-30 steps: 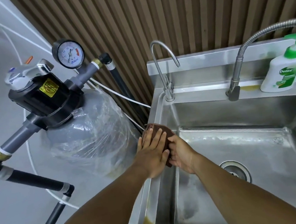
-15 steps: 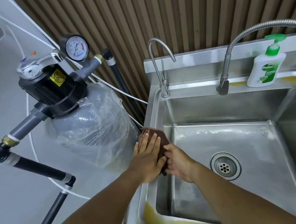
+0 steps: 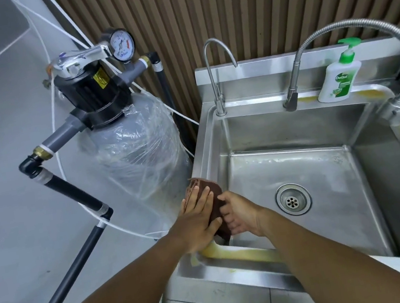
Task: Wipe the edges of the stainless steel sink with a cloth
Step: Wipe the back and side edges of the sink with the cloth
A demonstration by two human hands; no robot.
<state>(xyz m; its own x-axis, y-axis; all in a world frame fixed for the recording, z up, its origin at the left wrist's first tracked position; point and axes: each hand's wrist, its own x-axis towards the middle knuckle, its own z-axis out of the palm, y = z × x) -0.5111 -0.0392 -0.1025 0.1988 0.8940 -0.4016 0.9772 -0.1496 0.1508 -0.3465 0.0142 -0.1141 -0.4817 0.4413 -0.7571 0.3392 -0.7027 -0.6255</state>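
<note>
Stainless steel sink (image 3: 202, 138), seen from the head camera, fills the right half of the scene. A brown cloth (image 3: 214, 196) is folded over its left rim, close to the near left corner. Left hand (image 3: 199, 217) lies flat on top of the cloth, fingers straight, pressing it onto the rim. Right hand (image 3: 240, 213) is inside the basin, with thumb and curled fingers gripping the part of the cloth that hangs down the inner wall.

The step in hand looks like wiping the left edge. Yellowish residue (image 3: 238, 254) streaks the near rim just beside the hands. More shows on the far ledge by the soap bottle (image 3: 338, 79) and along the right edge, so much of the job appears left. The next move probably calls for sliding the cloth round the near corner under steady downward pressure.

The steel looks dull and smeared, and the basin floor is cloudy around the drain (image 3: 293, 199).
</note>
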